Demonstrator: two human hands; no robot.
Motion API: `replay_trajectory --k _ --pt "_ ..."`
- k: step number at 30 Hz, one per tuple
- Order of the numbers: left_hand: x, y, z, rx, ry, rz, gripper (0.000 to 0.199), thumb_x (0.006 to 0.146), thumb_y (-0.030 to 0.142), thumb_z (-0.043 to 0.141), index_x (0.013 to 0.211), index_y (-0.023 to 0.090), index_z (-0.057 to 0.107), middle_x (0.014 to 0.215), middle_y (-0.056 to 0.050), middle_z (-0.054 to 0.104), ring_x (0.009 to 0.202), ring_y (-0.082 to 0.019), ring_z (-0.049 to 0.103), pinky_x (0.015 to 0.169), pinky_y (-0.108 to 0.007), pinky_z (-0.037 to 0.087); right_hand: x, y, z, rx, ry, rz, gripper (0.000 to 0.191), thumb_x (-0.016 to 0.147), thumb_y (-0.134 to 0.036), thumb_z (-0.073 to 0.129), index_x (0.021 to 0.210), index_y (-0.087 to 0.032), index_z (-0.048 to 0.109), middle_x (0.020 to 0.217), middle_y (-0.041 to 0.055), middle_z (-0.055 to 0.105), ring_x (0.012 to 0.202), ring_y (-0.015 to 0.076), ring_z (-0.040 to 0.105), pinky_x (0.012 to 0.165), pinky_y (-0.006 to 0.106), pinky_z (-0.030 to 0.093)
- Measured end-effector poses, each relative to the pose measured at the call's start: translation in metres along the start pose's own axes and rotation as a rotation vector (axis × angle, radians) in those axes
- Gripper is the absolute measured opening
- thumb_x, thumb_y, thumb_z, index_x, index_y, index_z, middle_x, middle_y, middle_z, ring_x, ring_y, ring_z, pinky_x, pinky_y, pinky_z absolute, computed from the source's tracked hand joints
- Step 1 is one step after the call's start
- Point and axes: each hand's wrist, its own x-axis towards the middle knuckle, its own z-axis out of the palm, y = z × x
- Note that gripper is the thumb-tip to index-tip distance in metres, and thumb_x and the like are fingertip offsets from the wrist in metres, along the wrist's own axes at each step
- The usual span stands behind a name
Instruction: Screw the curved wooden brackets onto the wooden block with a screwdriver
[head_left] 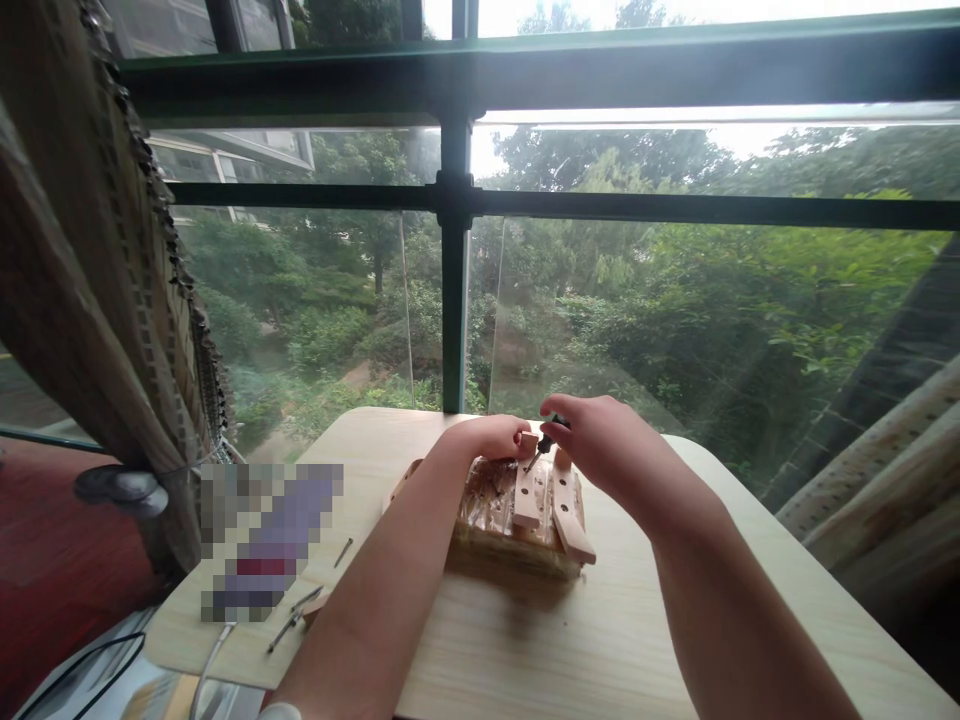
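Observation:
My right hand (600, 430) is closed around the dark handle of a screwdriver (541, 450). Its metal shaft slants down to a hole in a small pale wooden piece (528, 498). At the far end of that piece, my left hand (491, 437) has its fingers curled against the wood, pinching it. The piece lies on a block wrapped in shiny brownish plastic (484, 515). Beside it, on the block's right side, rests another wooden piece with holes (574, 535), its near end hanging over the edge. My left forearm partly covers a further wooden part (403, 482).
Several screws (285, 630) and a longer one (343, 551) lie on the pale wooden table (517, 660) at left. A blurred-out flat object (277, 540) has a white cable (210, 665) attached. Windows stand behind the table; a tied curtain (112, 300) hangs at left.

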Motion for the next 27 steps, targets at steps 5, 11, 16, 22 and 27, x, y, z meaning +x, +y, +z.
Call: replay_trajectory --k 5,11,16,22,27 --pt "0.000 -0.003 0.001 -0.053 0.013 -0.018 0.021 0.074 0.031 0.055 0.092 0.021 0.061 0.080 0.001 0.064 0.069 -0.014 0.054 0.060 -0.023 0.039 -0.004 0.002 -0.007 -0.020 -0.076 -0.059 0.024 0.089 -0.023 0.049 0.093 -0.017 0.071 0.083 0.0098 0.072 0.072 0.0172 0.063 0.056 0.026 0.033" --pt "-0.004 0.001 -0.002 -0.064 -0.004 -0.034 0.020 0.074 0.032 0.055 0.090 0.020 0.061 0.078 0.002 0.064 0.068 -0.013 0.053 0.060 -0.023 0.039 0.001 0.002 -0.009 -0.099 -0.063 0.046 0.040 0.090 -0.046 0.045 0.082 -0.019 0.074 0.076 0.0105 0.071 0.066 0.0190 0.062 0.052 0.028 0.030" --pt "-0.003 0.002 -0.002 -0.041 0.016 -0.038 0.020 0.072 0.030 0.056 0.089 0.021 0.061 0.079 0.001 0.065 0.067 -0.014 0.054 0.059 -0.023 0.038 0.002 0.007 0.004 -0.016 0.012 -0.044 0.034 0.090 -0.038 0.047 0.111 -0.022 0.068 0.085 0.0070 0.073 0.073 0.0191 0.063 0.056 0.027 0.035" --pt "-0.003 0.001 0.000 -0.044 0.026 -0.048 0.018 0.071 0.027 0.056 0.087 0.021 0.061 0.076 0.001 0.064 0.064 -0.014 0.053 0.056 -0.024 0.037 -0.002 0.004 -0.004 -0.083 -0.084 -0.071 0.036 0.091 -0.031 0.042 0.084 -0.016 0.073 0.075 0.0094 0.071 0.063 0.0175 0.060 0.054 0.029 0.033" --pt "-0.004 0.002 -0.002 -0.050 0.021 -0.024 0.018 0.072 0.026 0.058 0.088 0.020 0.063 0.076 0.001 0.064 0.066 -0.013 0.053 0.059 -0.023 0.037 0.006 0.000 -0.002 -0.097 0.011 0.001 0.041 0.092 -0.041 0.043 0.085 -0.015 0.074 0.073 0.0103 0.070 0.065 0.0183 0.060 0.053 0.028 0.031"
